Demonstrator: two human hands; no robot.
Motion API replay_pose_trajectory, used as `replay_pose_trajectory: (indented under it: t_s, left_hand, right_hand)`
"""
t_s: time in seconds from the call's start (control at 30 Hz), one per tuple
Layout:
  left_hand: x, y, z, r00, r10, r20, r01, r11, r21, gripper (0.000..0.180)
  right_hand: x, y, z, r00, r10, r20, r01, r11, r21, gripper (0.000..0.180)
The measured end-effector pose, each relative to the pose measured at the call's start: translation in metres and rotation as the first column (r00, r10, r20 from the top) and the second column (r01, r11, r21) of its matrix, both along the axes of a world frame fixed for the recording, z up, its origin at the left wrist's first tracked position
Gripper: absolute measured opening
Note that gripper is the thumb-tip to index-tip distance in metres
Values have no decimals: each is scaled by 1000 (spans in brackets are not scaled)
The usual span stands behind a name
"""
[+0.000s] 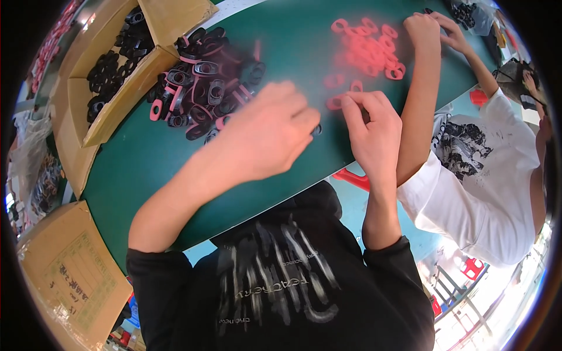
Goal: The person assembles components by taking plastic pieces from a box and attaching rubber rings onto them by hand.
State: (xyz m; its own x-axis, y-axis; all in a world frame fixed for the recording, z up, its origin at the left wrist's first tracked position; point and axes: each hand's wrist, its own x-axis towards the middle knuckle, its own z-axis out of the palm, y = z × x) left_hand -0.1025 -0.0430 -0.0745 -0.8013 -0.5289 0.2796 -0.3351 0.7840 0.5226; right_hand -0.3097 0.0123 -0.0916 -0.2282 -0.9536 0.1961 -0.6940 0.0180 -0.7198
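Pink rings (367,52) lay heaped at one o'clock on the green bench (129,187) as I watched remotely, with dark-and-pink pieces (202,88) piled at eleven. The right hand (374,128) had its fingertips at a loose pink ring (335,103), seven o'clock from the heap, while the left hand (269,131) curled beside a small dark piece (317,129); I couldn't tell whether either grip held anything.

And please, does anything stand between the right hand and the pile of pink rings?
Only a few loose pink rings lie on the green table between the right hand and the pink pile; nothing larger is visible there. The co-worker's forearm is at the right side, not across.
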Motion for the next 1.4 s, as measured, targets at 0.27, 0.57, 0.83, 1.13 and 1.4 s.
replay_pose_trajectory:
  t_s: [0.27, 0.57, 0.83, 1.13, 1.4]
  left_hand:
    - [4, 6, -13, 998, 65, -21, -65, 998, -3, 28]
    - [6, 9, -20, 989, 139, -54, -136, 990, 46, 28]
    - [3, 5, -16, 996, 80, 25, -81, 996, 31, 22]
    - [4, 9, -9, 978, 151, 144, -137, 985, -106, 19]
    - [30, 15, 37, 971, 190, 143, -173, 978, -120, 36]
  right_hand:
    - [-8, 5, 2, 1000, -10, -29, 14, 990, 141, 22]
    - [-9, 9, 3, 988, 113, -104, -96, 983, 157, 21]
    - [-7, 9, 3, 982, 164, -88, -154, 982, 111, 18]
    - [7, -1, 8, 960, 269, -82, -251, 951, 183, 18]
    - [-4, 2, -4, 814, 278, 509, -378, 920, 101, 41]
